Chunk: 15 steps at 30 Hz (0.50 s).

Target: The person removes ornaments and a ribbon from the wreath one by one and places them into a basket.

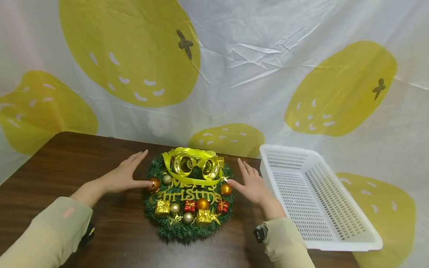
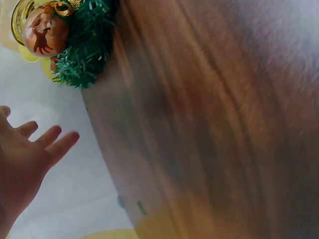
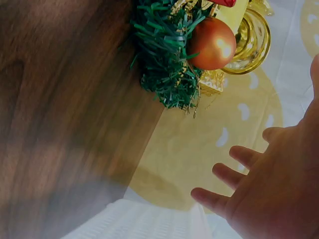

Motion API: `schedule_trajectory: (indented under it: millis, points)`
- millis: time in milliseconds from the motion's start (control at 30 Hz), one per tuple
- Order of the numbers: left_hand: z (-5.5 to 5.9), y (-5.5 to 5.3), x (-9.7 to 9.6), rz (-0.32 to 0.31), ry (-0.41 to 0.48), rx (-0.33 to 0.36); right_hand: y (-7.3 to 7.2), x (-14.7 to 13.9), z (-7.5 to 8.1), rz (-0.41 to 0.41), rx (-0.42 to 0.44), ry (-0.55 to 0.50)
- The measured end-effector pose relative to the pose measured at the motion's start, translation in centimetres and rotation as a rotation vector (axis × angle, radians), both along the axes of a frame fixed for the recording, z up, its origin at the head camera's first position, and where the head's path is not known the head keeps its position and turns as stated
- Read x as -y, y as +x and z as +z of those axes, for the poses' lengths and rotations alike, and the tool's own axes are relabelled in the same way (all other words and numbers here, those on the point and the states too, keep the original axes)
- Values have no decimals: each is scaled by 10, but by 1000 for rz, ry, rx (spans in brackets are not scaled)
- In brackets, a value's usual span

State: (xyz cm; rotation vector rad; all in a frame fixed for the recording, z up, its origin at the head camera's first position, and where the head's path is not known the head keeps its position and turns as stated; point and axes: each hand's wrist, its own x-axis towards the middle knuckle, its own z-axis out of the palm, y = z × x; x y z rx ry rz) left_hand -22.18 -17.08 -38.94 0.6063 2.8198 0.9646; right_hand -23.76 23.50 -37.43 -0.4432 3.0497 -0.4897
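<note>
A green Christmas wreath (image 1: 187, 231) lies on the table, dressed with orange and gold balls, small gift boxes, gold stars and gold "Merry Christmas" lettering (image 1: 191, 195). Two gold bells (image 1: 183, 165) with a yellow ribbon (image 1: 187, 181) sit at its far side. My left hand (image 1: 122, 176) is at the wreath's left, fingers spread and thumb tip by a shiny orange ball (image 1: 154, 184); whether it touches I cannot tell. On the opposite side my right hand (image 1: 252, 185) is spread too, its thumb near another orange ball (image 3: 213, 44). Neither hand grips anything.
A white perforated plastic basket (image 1: 321, 243) stands on the right of the brown wooden table (image 1: 114, 230), close to my right forearm. Behind the table hangs a pale curtain (image 1: 234, 93) printed with yellow fruit shapes. The table's far edge runs just beyond the wreath.
</note>
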Motion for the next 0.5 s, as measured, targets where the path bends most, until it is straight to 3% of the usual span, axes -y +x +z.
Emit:
schedule_trajectory:
  millis: [300, 500]
  points:
    - [-11, -3, 0, 14, 213, 184, 1, 3, -2, -14, 73, -190]
    - [-17, -2, -3, -16, 326, 328, 2, 5, -6, -8, 88, -288]
